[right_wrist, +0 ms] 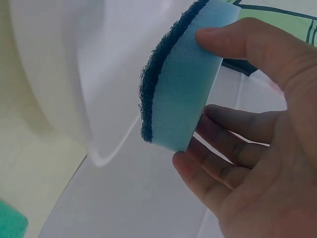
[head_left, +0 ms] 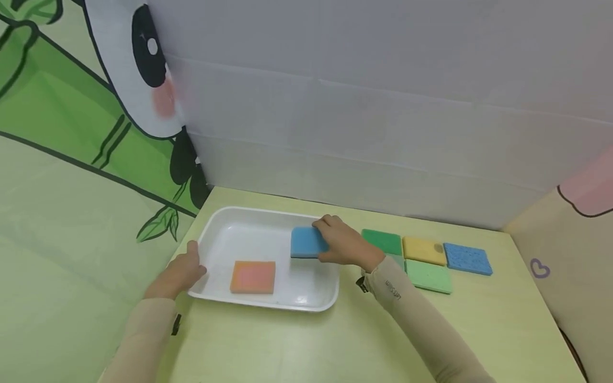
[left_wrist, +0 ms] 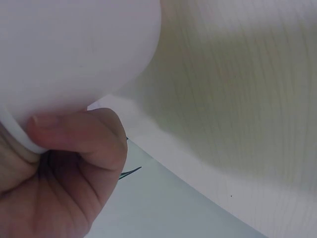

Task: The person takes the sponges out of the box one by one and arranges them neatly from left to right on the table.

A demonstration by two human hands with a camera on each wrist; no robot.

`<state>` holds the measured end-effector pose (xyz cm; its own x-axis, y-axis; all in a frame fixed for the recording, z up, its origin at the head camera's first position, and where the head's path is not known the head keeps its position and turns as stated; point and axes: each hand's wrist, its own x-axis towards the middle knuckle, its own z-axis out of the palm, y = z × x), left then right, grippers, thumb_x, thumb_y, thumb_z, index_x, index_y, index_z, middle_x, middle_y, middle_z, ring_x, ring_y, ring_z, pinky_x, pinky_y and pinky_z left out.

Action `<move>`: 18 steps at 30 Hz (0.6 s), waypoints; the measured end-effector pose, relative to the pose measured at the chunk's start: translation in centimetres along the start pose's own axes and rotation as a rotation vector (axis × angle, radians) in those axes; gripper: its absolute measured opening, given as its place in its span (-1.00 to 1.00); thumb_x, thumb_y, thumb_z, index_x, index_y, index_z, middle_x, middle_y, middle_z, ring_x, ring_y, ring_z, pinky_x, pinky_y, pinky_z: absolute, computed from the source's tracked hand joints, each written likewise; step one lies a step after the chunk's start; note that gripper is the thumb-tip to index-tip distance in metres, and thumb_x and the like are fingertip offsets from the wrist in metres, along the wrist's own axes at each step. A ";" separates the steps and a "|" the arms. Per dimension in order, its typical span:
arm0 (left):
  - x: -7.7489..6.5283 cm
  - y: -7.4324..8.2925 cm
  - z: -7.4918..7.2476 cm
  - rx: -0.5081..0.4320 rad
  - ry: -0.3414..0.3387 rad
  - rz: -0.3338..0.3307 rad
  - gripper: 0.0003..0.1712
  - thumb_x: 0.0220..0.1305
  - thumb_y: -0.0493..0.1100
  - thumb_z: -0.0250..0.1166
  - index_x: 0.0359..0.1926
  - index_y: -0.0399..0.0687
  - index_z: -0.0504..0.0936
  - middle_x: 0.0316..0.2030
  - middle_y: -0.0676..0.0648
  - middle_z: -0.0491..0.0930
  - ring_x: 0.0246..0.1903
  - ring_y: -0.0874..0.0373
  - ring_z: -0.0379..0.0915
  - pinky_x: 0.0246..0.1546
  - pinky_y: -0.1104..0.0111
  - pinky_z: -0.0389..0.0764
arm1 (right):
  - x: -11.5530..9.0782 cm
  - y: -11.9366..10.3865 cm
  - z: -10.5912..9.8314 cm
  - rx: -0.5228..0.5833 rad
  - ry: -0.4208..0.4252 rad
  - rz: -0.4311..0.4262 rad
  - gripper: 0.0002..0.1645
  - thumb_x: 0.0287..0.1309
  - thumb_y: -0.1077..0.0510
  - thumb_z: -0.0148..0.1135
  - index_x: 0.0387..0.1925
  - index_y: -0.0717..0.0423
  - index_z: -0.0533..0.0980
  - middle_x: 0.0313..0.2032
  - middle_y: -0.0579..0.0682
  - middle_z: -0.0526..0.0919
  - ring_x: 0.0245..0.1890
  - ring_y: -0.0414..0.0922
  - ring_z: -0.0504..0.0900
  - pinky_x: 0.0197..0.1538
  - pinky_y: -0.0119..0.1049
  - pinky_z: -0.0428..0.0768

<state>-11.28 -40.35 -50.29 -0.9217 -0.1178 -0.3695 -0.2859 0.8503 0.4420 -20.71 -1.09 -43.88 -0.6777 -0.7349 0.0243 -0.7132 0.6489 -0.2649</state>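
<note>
A blue scouring sponge (right_wrist: 183,89) with a dark scrub layer is pinched between the thumb and fingers of my right hand (head_left: 342,242). In the head view that sponge overlaps the right part of a white tray (head_left: 268,306). An orange-edged sponge (head_left: 253,277) with a pink top lies inside the tray, near its front. My left hand (head_left: 179,271) grips the tray's left rim, with the thumb over the edge; the left wrist view shows its fingers (left_wrist: 94,134) curled under the tray's rim.
Right of the tray, several sponges lie flat on the pale table: dark green (head_left: 381,241), yellow (head_left: 424,250), speckled blue (head_left: 467,259) and light green (head_left: 428,276). Another green one is partly hidden by my right wrist. A white-covered wall (head_left: 359,133) stands behind the table.
</note>
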 end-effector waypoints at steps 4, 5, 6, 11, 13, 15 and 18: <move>-0.2 0.1 -0.1 0.000 -0.008 0.003 -0.26 0.36 -0.27 0.06 0.33 -0.48 -0.18 -0.14 -0.50 0.47 -0.30 -0.13 0.49 -0.25 0.05 0.53 | -1.4 1.1 -0.2 0.005 0.025 0.003 -0.06 0.01 0.02 0.51 0.34 0.34 0.32 0.20 0.18 0.42 0.15 0.06 0.41 0.14 -0.10 0.50; -0.2 0.1 -0.2 -0.002 -0.009 0.004 -0.26 0.36 -0.27 0.06 0.33 -0.48 -0.18 -0.15 -0.50 0.47 -0.30 -0.13 0.49 -0.25 0.05 0.52 | -1.7 1.4 -0.3 0.009 0.032 0.006 -0.06 0.01 0.03 0.51 0.34 0.34 0.31 0.20 0.18 0.42 0.16 0.06 0.40 0.14 -0.09 0.50; -0.1 0.1 -0.2 -0.006 -0.011 0.003 -0.25 0.36 -0.27 0.06 0.33 -0.47 -0.19 -0.15 -0.50 0.47 -0.30 -0.13 0.49 -0.25 0.05 0.52 | -2.1 1.7 -0.3 0.015 0.042 0.006 -0.06 0.01 0.04 0.51 0.34 0.35 0.32 0.20 0.18 0.42 0.15 0.07 0.41 0.14 -0.08 0.50; 0.1 -0.2 -0.1 -0.014 -0.013 0.009 -0.22 0.36 -0.26 0.07 0.34 -0.46 -0.21 -0.16 -0.49 0.47 -0.31 -0.12 0.49 -0.24 0.05 0.52 | -4.3 3.6 -0.8 0.054 0.078 0.008 -0.10 0.01 0.09 0.50 0.31 0.38 0.32 0.18 0.22 0.42 0.15 0.11 0.39 0.15 -0.02 0.48; 0.2 -0.4 -0.1 -0.010 -0.006 0.021 -0.24 0.35 -0.27 0.08 0.32 -0.46 -0.19 -0.19 -0.47 0.48 -0.33 -0.11 0.49 -0.27 0.05 0.52 | -5.3 4.4 -1.0 0.074 0.079 0.021 -0.10 0.00 0.10 0.49 0.31 0.37 0.32 0.19 0.22 0.41 0.16 0.12 0.38 0.15 0.01 0.47; 0.3 -0.4 -0.1 -0.007 -0.001 0.032 -0.26 0.35 -0.27 0.08 0.31 -0.46 -0.18 -0.22 -0.46 0.49 -0.35 -0.11 0.50 -0.29 0.06 0.53 | -6.3 5.2 -1.1 0.080 0.074 0.039 -0.10 0.01 0.09 0.49 0.33 0.34 0.31 0.21 0.21 0.40 0.18 0.12 0.37 0.15 0.02 0.47; 0.4 -0.5 -0.1 -0.005 0.011 0.046 -0.28 0.33 -0.28 0.08 0.28 -0.47 -0.16 -0.24 -0.48 0.49 -0.36 -0.12 0.51 -0.31 0.05 0.54 | -7.9 6.4 -1.3 0.075 0.071 0.068 -0.08 0.01 0.06 0.50 0.35 0.31 0.31 0.23 0.19 0.39 0.19 0.10 0.37 0.14 0.02 0.48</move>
<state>-11.55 -40.89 -50.60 -0.9369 -0.0840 -0.3393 -0.2440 0.8522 0.4628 -20.16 9.17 -44.58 -0.7371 -0.6720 0.0714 -0.6514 0.6784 -0.3397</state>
